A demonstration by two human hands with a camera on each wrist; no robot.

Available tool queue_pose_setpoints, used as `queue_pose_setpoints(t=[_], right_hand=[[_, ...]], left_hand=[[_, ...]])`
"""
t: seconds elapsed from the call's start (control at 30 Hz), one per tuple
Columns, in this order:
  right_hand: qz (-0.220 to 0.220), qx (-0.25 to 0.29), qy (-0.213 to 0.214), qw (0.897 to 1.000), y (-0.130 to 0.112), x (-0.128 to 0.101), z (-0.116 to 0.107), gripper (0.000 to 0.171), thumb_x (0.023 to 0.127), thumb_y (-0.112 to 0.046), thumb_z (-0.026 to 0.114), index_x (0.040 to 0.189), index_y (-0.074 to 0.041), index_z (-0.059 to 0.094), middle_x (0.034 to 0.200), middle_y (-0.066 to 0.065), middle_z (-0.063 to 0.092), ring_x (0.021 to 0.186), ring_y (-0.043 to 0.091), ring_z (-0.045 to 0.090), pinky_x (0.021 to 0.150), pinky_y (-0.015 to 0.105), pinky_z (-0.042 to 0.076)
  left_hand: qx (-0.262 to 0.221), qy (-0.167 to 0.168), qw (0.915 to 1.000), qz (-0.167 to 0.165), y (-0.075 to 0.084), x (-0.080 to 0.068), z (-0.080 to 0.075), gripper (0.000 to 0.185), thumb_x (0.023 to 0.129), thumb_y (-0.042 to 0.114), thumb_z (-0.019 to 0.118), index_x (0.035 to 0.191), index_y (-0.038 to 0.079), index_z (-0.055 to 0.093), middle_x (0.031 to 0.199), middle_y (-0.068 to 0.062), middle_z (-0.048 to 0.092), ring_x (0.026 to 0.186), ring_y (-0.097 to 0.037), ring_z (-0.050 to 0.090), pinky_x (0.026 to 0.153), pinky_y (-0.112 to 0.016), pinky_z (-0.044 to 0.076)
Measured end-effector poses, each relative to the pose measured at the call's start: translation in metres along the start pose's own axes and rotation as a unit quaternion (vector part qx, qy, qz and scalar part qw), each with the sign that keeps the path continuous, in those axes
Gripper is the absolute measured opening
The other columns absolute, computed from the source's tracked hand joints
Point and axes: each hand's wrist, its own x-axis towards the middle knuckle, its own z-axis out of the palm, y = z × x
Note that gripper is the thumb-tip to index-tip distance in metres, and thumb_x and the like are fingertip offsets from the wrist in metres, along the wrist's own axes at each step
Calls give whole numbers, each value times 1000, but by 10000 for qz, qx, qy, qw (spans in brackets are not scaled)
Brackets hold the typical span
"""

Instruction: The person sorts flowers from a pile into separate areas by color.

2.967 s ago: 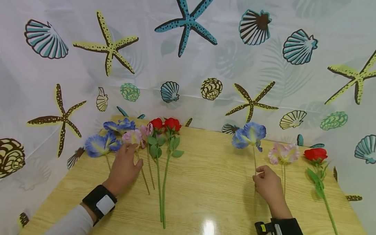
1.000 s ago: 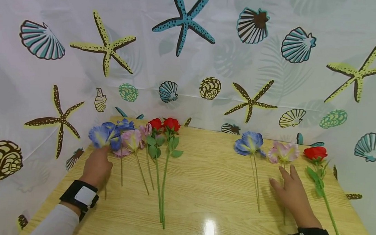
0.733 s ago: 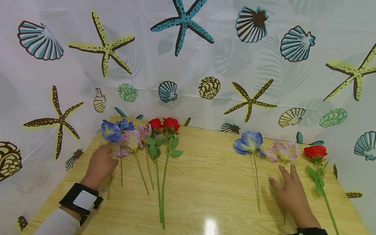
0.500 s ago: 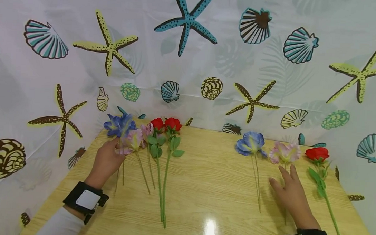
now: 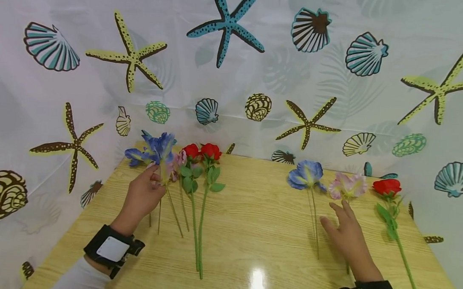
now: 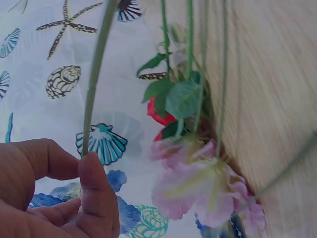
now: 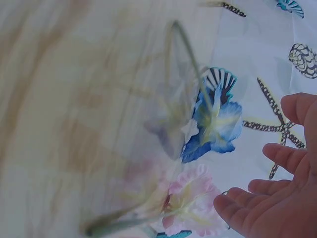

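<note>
My left hand (image 5: 142, 197) pinches the thin stem of an artificial blue flower (image 5: 164, 147), its yellow-streaked head held up over the left cluster. In the left wrist view, thumb and finger meet on this green stem (image 6: 94, 84). Behind it, another blue flower (image 5: 134, 156) lies on the table, with partly covered pink flowers (image 5: 181, 158) beside it. My right hand (image 5: 345, 235), fingers loosely spread and holding nothing, hovers just below a pink flower (image 5: 348, 185). Left of that hand lies a blue flower (image 5: 305, 174); the right wrist view also shows its blue petals (image 7: 218, 124).
Two red roses (image 5: 210, 151) with long green stems lie right of the left cluster. A single red rose (image 5: 387, 187) lies at the right side of the wooden table (image 5: 252, 217). A white cloth (image 5: 233, 85) printed with shells and starfish stands behind.
My left hand moved from the pink flowers to a blue flower at far left, took its stem and carried it rightward. My right hand let go of its blue flower and shifted right.
</note>
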Motion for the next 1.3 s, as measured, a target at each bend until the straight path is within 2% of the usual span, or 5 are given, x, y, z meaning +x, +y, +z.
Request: queue_pose_setpoints(t=[0.4, 0.77, 0.93, 1.07, 1.3], right_hand=[[-85, 585, 348, 9976, -41, -2, 21, 58, 104, -37, 51, 144, 4, 44, 153, 32, 29, 134, 51, 33, 95, 64, 42], [113, 1503, 13, 9886, -92, -11, 60, 45, 102, -30, 59, 140, -7, 52, 144, 18, 48, 124, 37, 53, 89, 49, 52], [104, 2002, -84, 9797, -114, -14, 76, 38, 99, -30, 62, 134, -14, 59, 137, 10, 57, 110, 24, 63, 75, 38, 56], [-49, 2249, -148, 9743, -129, -20, 87, 30, 99, -25, 64, 128, -15, 63, 129, 8, 62, 102, 19, 65, 76, 37, 56], [-278, 2641, -437, 9631, -153, -32, 104, 29, 98, -29, 65, 125, -18, 64, 123, 5, 64, 96, 15, 65, 74, 35, 54]], left_hand=[[-1312, -314, 9907, 191, 29, -7, 33, 66, 89, -2, 52, 153, 3, 34, 123, -20, 54, 69, -17, 49, 58, -30, 39], [-2598, -950, 9610, -17, 54, -16, 72, 70, 88, -4, 51, 154, 7, 30, 121, -17, 48, 75, -19, 51, 62, -33, 43], [-2759, -1064, 9553, 54, 66, -22, 89, 70, 89, -2, 51, 155, 6, 28, 125, -18, 49, 77, -20, 52, 64, -33, 45], [-2846, -1150, 9514, 261, 76, -27, 102, 68, 89, -3, 50, 154, 7, 31, 122, -20, 50, 75, -20, 52, 64, -34, 47], [-2522, -1120, 9595, 573, 92, -37, 123, 62, 91, -2, 52, 149, 13, 40, 115, -14, 53, 81, -22, 59, 62, -35, 51]])
